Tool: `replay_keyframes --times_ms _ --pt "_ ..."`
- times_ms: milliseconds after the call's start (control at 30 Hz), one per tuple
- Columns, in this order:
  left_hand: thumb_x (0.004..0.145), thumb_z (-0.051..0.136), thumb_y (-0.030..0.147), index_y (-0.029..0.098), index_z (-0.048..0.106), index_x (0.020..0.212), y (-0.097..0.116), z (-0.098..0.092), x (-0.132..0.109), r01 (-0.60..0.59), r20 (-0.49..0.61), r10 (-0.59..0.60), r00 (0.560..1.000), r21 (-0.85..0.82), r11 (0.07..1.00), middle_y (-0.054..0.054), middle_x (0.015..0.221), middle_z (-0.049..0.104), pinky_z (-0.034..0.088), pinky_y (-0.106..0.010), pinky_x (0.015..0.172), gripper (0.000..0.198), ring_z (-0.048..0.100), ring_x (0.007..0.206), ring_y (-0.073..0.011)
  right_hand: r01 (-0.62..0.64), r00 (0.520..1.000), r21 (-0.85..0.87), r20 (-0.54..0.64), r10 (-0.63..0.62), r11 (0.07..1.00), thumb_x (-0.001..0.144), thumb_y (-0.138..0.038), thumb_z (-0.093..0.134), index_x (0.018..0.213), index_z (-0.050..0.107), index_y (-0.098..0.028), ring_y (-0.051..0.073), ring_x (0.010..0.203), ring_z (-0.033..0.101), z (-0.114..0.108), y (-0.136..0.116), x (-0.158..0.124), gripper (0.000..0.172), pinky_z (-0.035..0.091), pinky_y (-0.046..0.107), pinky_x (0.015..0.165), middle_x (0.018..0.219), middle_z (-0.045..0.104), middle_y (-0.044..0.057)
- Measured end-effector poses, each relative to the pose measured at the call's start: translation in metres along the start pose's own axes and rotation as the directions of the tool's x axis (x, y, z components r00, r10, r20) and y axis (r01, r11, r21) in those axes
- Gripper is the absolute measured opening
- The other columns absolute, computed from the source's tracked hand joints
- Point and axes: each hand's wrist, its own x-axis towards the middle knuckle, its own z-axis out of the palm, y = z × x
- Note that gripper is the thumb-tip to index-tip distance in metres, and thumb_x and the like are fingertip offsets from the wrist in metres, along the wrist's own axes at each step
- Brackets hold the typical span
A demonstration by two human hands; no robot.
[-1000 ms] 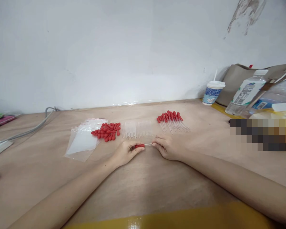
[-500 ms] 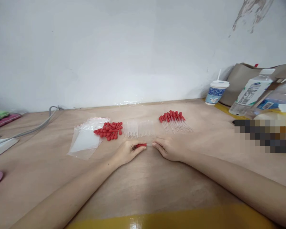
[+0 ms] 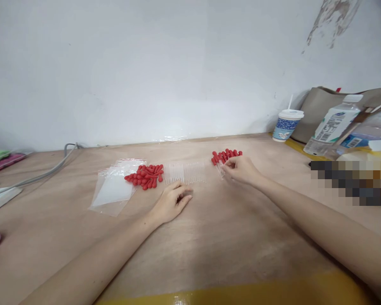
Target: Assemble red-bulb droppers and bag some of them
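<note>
A heap of loose red rubber bulbs (image 3: 146,175) lies on the table, with a row of clear glass tubes (image 3: 186,173) to its right. Further right is a pile of assembled droppers with red bulbs (image 3: 225,156). My right hand (image 3: 239,169) rests on that pile, fingers pinched on a dropper whose clear tube shows at the fingertips. My left hand (image 3: 174,201) lies on the table just in front of the glass tubes, fingers loosely curled, with nothing seen in it.
Clear zip bags (image 3: 114,188) lie left of the bulbs. A grey cable (image 3: 47,170) runs along the back left. At the back right stand a paper cup with a straw (image 3: 285,123), a plastic bottle (image 3: 332,123) and a grey bag (image 3: 320,106). Yellow tape edges the table front.
My right hand has carried the assembled dropper away from my left hand, back and to the right onto the finished pile. My left hand let go and stayed in place.
</note>
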Motion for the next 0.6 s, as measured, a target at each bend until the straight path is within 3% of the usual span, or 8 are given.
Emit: replay_keyframes --times_ms 133,267,433,600 --pt "0.086 0.049 0.020 0.016 0.064 0.091 0.000 0.000 0.001 0.004 0.034 -0.004 0.999 -0.008 1.000 -0.005 0.084 0.059 0.046 -0.026 0.068 0.016 0.056 0.073 -0.0135 -0.228 0.973 -0.119 -0.057 0.223 0.966 0.073 -0.031 0.050 0.054 0.059 -0.018 0.015 0.061 0.055 0.009 0.001 0.031 0.025 0.036 0.024 0.057 0.059 0.059 0.002" --pt "0.086 0.049 0.020 0.016 0.065 0.091 0.000 0.000 0.000 0.022 0.050 -0.021 0.999 -0.011 1.000 -0.005 0.083 0.059 0.046 -0.027 0.068 0.017 0.056 0.074 -0.0139 -0.320 0.947 -0.242 -0.080 0.310 0.916 0.073 -0.035 0.050 0.066 0.065 -0.019 0.020 0.074 0.058 0.027 -0.001 0.037 0.023 0.039 0.028 0.063 0.075 0.064 0.007" --pt "0.086 0.048 0.021 0.017 0.064 0.092 0.000 -0.001 0.001 0.016 0.065 -0.015 0.998 -0.016 1.000 -0.005 0.083 0.059 0.045 -0.027 0.068 0.018 0.056 0.073 -0.0140 -0.275 0.961 -0.317 -0.085 0.262 0.908 0.078 -0.042 0.045 0.069 0.066 -0.019 0.022 0.076 0.059 0.028 -0.002 0.028 0.032 0.040 0.031 0.066 0.076 0.064 0.007" --pt "0.087 0.048 0.021 0.017 0.064 0.092 0.000 0.000 0.001 0.001 0.056 0.000 0.998 -0.022 1.000 -0.004 0.083 0.059 0.045 -0.027 0.067 0.017 0.055 0.072 -0.0134 -0.187 0.982 -0.275 -0.036 0.184 0.943 0.080 -0.047 0.045 0.075 0.065 -0.021 0.022 0.077 0.060 0.034 -0.022 0.020 0.033 0.040 0.030 0.066 0.078 0.066 0.006"
